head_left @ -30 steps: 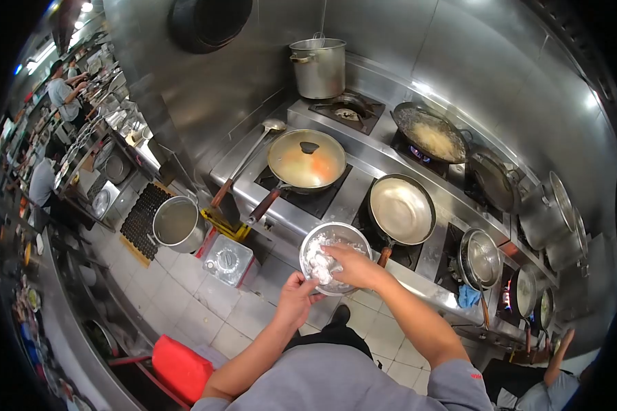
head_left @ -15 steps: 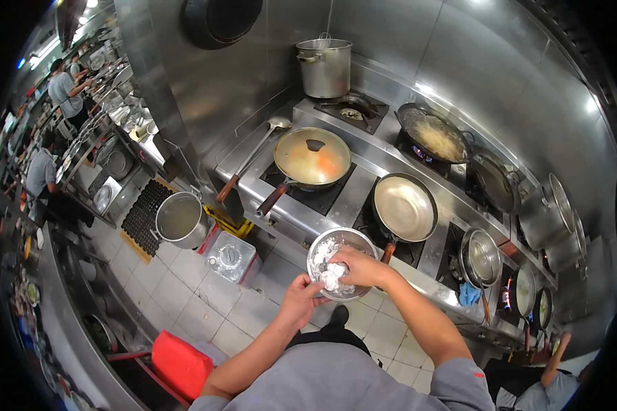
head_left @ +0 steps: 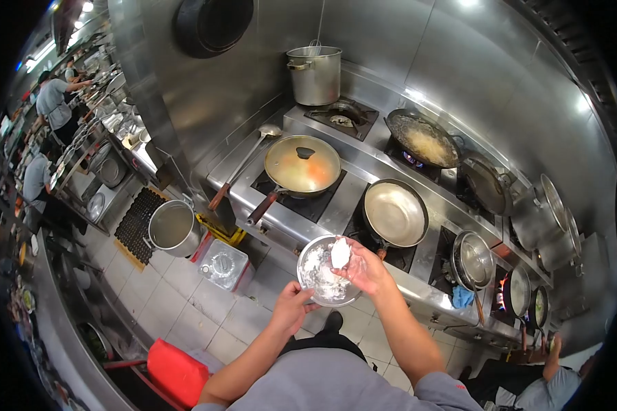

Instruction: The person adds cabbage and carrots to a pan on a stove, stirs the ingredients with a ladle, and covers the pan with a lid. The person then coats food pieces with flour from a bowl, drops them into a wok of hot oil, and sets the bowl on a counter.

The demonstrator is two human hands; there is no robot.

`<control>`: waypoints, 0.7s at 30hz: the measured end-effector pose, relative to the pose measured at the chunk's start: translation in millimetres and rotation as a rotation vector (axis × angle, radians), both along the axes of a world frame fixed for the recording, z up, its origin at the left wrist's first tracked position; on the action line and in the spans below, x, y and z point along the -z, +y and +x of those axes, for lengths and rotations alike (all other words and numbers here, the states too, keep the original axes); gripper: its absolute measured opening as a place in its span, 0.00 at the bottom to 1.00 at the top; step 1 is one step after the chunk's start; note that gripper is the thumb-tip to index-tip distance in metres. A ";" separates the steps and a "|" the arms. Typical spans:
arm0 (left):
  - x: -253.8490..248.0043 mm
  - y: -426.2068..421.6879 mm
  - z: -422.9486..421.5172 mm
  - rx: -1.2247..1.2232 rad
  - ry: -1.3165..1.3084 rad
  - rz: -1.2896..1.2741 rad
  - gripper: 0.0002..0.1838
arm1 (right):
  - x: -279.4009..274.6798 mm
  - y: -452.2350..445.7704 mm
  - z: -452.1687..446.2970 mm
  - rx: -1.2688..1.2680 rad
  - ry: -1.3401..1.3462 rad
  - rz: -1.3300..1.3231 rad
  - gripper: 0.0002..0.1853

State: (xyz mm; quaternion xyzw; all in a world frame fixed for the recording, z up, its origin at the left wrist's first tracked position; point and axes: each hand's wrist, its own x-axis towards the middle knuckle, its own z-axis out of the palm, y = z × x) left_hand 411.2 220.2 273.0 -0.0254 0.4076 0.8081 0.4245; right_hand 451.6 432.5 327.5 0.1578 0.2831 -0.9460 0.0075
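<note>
My left hand [head_left: 293, 308] grips the near-left rim of a steel mixing bowl [head_left: 304, 268], thumb over the edge. White powder, like flour, clings to its inside, with a loose heap of flour [head_left: 330, 286] at the bottom. Above the bowl's right side, my right hand [head_left: 367, 271] is turned palm up, fingers closed around a white, flour-coated piece of food [head_left: 341, 253]; what lies under the coating cannot be seen. Just beyond the bowl sits a wide, light-coloured frying pan [head_left: 395, 213] on the stove.
A glass-lidded pan [head_left: 302, 165] and long ladle [head_left: 247, 164] lie left on the stove. Food bubbles in a wok [head_left: 425, 140] over flame. A large pot [head_left: 175, 229] and square tin [head_left: 224, 265] stand on the floor. Another person [head_left: 552, 383] works at lower right.
My right hand has risen out of the flour and turned palm up, lifting the coated piece above the bowl. My left hand still grips the rim. The view has shifted slightly.
</note>
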 end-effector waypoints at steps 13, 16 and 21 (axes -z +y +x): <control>0.1 3.4 1.5 0.008 -0.009 0.037 0.07 | 9.0 -19.5 -8.1 -0.003 -0.145 0.262 0.09; 0.1 2.8 0.8 0.007 -0.004 0.023 0.07 | 10.2 -19.8 -8.7 0.003 -0.154 0.267 0.07; 4.4 2.6 -0.8 0.005 -0.001 0.028 0.07 | 9.4 -16.5 -12.8 0.098 -0.172 0.129 0.09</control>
